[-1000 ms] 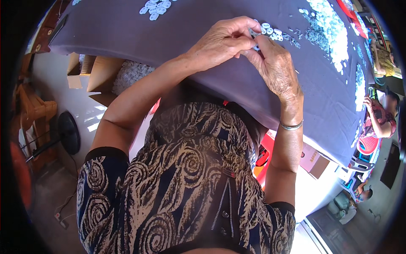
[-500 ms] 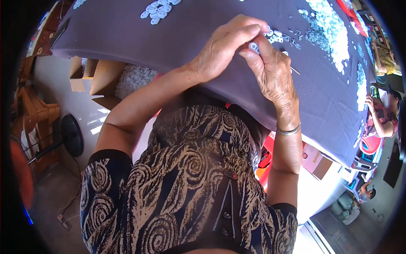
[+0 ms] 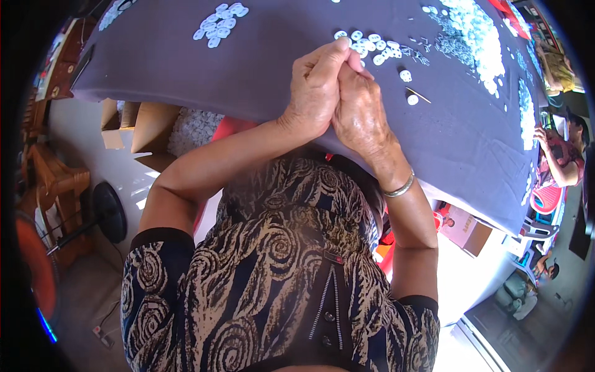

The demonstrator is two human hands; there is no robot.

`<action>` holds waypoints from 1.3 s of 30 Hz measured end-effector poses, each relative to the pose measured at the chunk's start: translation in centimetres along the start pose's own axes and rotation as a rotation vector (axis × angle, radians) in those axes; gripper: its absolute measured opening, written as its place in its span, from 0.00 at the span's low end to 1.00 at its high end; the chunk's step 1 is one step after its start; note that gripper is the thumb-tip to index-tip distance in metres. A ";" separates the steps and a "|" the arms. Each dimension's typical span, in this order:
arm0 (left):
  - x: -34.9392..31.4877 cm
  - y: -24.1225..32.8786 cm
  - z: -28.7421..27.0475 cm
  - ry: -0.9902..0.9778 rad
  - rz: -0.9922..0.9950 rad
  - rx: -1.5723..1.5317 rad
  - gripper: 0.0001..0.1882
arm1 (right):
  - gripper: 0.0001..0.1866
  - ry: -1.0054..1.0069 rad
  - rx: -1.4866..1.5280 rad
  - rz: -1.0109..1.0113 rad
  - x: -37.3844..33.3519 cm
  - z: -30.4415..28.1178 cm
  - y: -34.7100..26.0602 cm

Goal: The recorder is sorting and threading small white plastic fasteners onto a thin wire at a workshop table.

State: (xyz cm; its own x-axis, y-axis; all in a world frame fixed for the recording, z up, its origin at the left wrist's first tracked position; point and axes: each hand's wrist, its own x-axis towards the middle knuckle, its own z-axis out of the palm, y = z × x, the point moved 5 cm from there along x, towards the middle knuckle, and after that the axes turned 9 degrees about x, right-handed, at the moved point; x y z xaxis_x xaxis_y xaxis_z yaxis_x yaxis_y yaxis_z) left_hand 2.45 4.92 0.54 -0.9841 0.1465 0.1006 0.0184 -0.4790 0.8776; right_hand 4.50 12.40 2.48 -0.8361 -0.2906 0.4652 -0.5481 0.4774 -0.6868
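Observation:
Over the near part of the dark cloth-covered table, my left hand [image 3: 315, 87] and my right hand [image 3: 364, 110] are pressed together, fingers closed around each other. Whatever lies between the palms is hidden. Just beyond the fingertips is a loose cluster of small white plastic pieces with holes [image 3: 374, 44]. Tiny dark pins [image 3: 416, 54] are scattered beside that cluster. To the right of my right hand lie a white piece [image 3: 405, 75], a round white piece [image 3: 413, 99] and a thin pale stick [image 3: 420, 95]. My right wrist wears a metal bangle [image 3: 401, 188].
A large heap of white pieces [image 3: 480, 37] spreads at the far right, next to a heap of dark pins [image 3: 455, 43]. Another white group [image 3: 220, 25] lies far left. An open cardboard box [image 3: 155, 127] stands below the table edge. A person [image 3: 561, 161] sits at the right.
My hands have come together and shifted left. The small white piece earlier pinched in my right hand is no longer visible. The cluster and stick beyond are now less covered.

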 end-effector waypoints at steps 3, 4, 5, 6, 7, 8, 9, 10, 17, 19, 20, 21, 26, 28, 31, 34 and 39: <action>0.4 -0.8 -0.6 -0.021 -0.039 -0.057 0.15 | 0.10 0.014 -0.001 -0.023 0.1 0.3 0.5; 0.5 -0.9 -0.6 -0.023 -0.058 -0.064 0.15 | 0.10 0.047 0.002 -0.078 0.2 0.3 0.4; 0.6 -0.8 -0.4 -0.028 -0.044 -0.072 0.13 | 0.10 0.049 0.033 -0.044 0.2 0.2 0.5; 0.7 -0.8 -0.3 -0.034 -0.045 -0.073 0.13 | 0.10 0.053 0.029 -0.043 0.2 -0.1 0.4; 0.8 -0.6 -0.1 -0.052 -0.016 -0.072 0.12 | 0.11 0.027 0.037 0.031 0.3 -0.3 0.5; 0.8 -0.4 0.1 -0.071 0.014 -0.071 0.11 | 0.11 0.002 0.045 0.104 0.4 -0.4 0.7; 0.9 -0.2 0.1 -0.077 0.015 -0.072 0.11 | 0.11 0.007 0.041 0.103 0.4 -0.6 0.7; 0.9 0.2 -0.1 -0.041 0.057 0.074 0.09 | 0.12 0.020 0.029 0.153 0.4 -0.9 0.9; 1.6 0.6 -1.6 -0.023 0.164 0.480 0.08 | 0.10 0.064 0.142 0.247 0.7 -1.9 2.7; 2.1 1.0 -2.1 -0.019 0.220 0.495 0.07 | 0.09 0.021 0.265 0.316 0.9 -2.1 2.8; 2.3 1.3 -2.4 0.000 0.252 0.574 0.06 | 0.09 0.019 0.263 0.314 1.0 -2.3 3.2; 2.5 1.6 -2.8 0.020 0.284 0.654 0.05 | 0.08 0.037 0.198 0.251 1.2 -2.7 3.7; 4.8 2.8 -6.0 0.100 0.389 0.889 0.04 | 0.05 0.198 -0.300 0.210 1.3 -9.3 6.4; 5.4 3.2 -7.4 0.194 0.472 0.934 0.04 | 0.05 0.228 -0.343 0.214 0.7 -11.3 8.3; 6.0 4.6 -9.2 0.307 0.580 0.982 0.04 | 0.06 0.221 -0.338 0.355 0.2 -11.9 10.7; 6.1 5.6 -11.0 0.382 0.600 0.957 0.07 | 0.06 0.260 -0.412 0.329 0.3 -11.2 11.3; 5.6 6.1 -12.1 0.536 0.541 1.152 0.16 | 0.06 0.227 -0.463 0.316 0.4 -10.8 11.1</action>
State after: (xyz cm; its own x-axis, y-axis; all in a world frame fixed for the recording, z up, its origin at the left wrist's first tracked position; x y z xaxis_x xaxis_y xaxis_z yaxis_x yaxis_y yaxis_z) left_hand -5.07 -7.66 0.73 -0.7497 -0.3001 0.5898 0.2927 0.6489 0.7023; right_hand -1.70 26.53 1.02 -0.9034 0.0838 0.4204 -0.1644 0.8380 -0.5203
